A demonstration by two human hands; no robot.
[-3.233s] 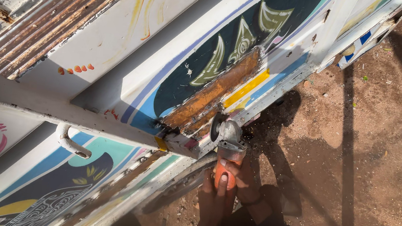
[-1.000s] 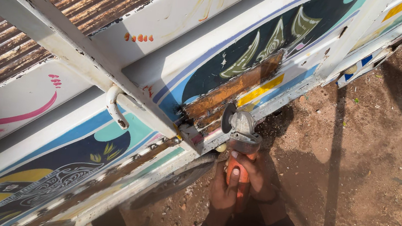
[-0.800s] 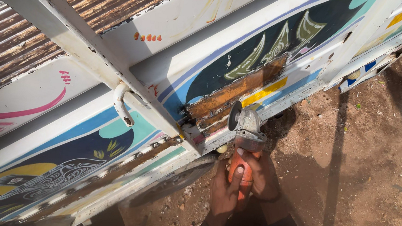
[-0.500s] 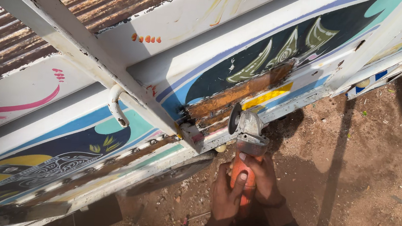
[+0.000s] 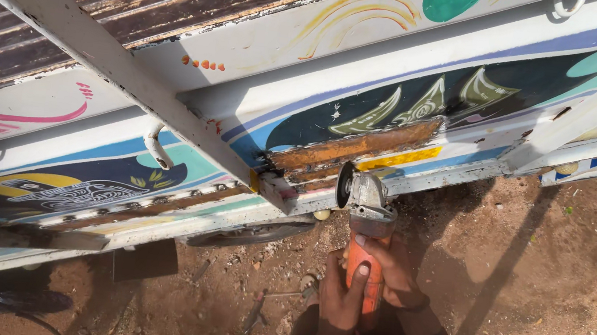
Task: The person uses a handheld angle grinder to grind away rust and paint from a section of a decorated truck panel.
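- Against the lower edge of the painted truck body panel (image 5: 470,82), the angle grinder (image 5: 366,226) stood with its disc (image 5: 345,185) at, or just short of, the rusted strip (image 5: 352,147); whether the two touched could not be told.
- Below it lay bare dirt ground (image 5: 559,291) strewn with scrap, poor footing by the look of it; a slip would likely have swung the tool off the strip and across the painted bands.
- Beside the disc, the white diagonal brace (image 5: 103,58) met the panel in a tight corner. A disc tilted into that corner could probably have snagged and kicked back toward the hands.
- Around the orange grinder handle (image 5: 369,271) both hands were wrapped: the right hand (image 5: 398,274) closed on its far side, the left hand (image 5: 339,305) closed on the near side with a thumb laid along the top.
- Ahead of the fingers (image 5: 379,248) sat the grey gear head, so the disc was near them though apart; bare as they were, any forward slide of the grip risked contact or sparks on skin.
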